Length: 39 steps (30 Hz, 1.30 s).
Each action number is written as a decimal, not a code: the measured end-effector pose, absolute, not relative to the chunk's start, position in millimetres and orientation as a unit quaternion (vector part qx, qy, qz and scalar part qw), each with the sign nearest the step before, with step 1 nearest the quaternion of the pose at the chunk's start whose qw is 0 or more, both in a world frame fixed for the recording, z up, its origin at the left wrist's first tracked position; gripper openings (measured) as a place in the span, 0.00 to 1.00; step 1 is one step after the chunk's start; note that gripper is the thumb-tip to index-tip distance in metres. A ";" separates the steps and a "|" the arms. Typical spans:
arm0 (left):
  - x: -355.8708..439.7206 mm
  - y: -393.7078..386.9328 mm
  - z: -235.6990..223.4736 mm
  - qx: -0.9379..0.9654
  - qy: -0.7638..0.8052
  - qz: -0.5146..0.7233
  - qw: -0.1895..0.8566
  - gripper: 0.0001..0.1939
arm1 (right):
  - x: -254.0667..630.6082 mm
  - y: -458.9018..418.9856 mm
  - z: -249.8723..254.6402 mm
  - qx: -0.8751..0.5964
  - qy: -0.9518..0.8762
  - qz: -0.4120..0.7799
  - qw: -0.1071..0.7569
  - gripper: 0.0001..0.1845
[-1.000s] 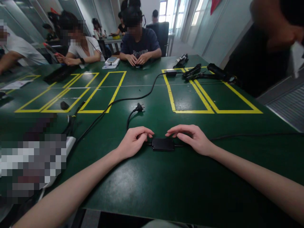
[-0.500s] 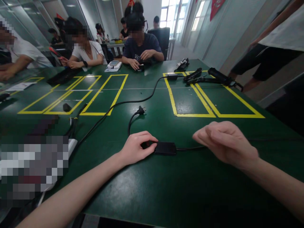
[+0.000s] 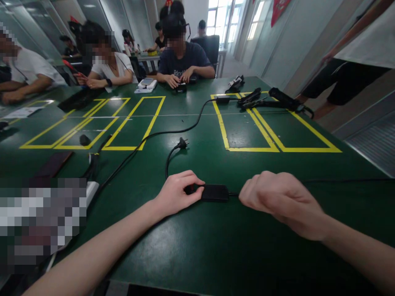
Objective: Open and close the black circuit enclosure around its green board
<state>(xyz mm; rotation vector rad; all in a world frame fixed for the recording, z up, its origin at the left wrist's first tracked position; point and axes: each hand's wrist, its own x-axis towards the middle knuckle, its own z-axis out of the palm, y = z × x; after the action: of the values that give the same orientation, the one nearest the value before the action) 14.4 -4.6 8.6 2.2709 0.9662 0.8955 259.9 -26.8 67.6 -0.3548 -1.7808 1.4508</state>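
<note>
A flat black power adapter [image 3: 215, 193] lies on the green table in front of me. My left hand [image 3: 180, 189] pinches its left end between thumb and fingers. From behind that hand a short black cord curves away to a plug [image 3: 182, 143] with its metal pins showing. On the adapter's other side a thin black cable [image 3: 233, 194] runs into my right hand [image 3: 273, 193], which is closed in a fist around it. The fingertips of this hand are hidden beneath it, and the cable reappears beyond it toward the right edge.
Yellow tape [image 3: 253, 150] marks rectangles on the table [image 3: 191, 255]. A long black cable [image 3: 166, 132] crosses the middle to another adapter [image 3: 222, 100]. Black gear [image 3: 274, 100] lies far right. A white power strip [image 3: 92, 187] is at left. Several people sit opposite; one stands at right.
My right hand has moved left and slightly down, closer to the adapter, and its fingers look more tightly closed. My left hand and the adapter have stayed in place.
</note>
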 end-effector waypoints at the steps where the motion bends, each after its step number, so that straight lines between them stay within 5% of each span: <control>1: 14.7 -4.8 8.5 0.838 0.353 0.332 0.250 0.07 | 255.4 -23.3 60.9 -0.152 -0.724 0.565 0.366 0.32; 5: 14.7 -5.2 8.5 0.844 0.348 0.331 0.240 0.07 | 245.5 -12.3 44.9 -0.199 -0.758 0.565 0.258 0.33; 9: 13.7 -4.8 7.1 0.844 0.346 0.325 0.250 0.06 | 257.9 -8.4 50.9 -0.212 -0.760 0.536 0.299 0.31; 14: 13.2 -3.5 5.8 0.838 0.347 0.329 0.263 0.06 | 272.3 3.1 58.7 -0.298 -0.808 0.365 0.355 0.25; 18: 12.3 -3.1 7.2 0.844 0.342 0.323 0.257 0.06 | 271.0 3.9 56.5 -0.299 -0.905 0.199 0.227 0.10; 24: 10.2 -1.5 6.2 0.843 0.333 0.324 0.272 0.06 | 263.5 -6.4 46.1 -0.285 -0.951 0.096 0.074 0.11; 33: 6.8 0.5 9.0 0.870 0.283 0.351 0.201 0.10 | 265.8 5.5 9.6 -0.196 -0.968 0.016 0.158 0.08; 39: 5.3 -4.9 19.9 0.837 0.282 0.469 0.018 0.14 | 282.3 22.9 18.1 -0.303 -0.887 0.159 0.309 0.08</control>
<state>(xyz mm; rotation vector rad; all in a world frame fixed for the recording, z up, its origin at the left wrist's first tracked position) 5.3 -4.9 19.9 2.5995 0.8755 1.4549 282.3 22.9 18.1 -0.8005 -2.3448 0.4198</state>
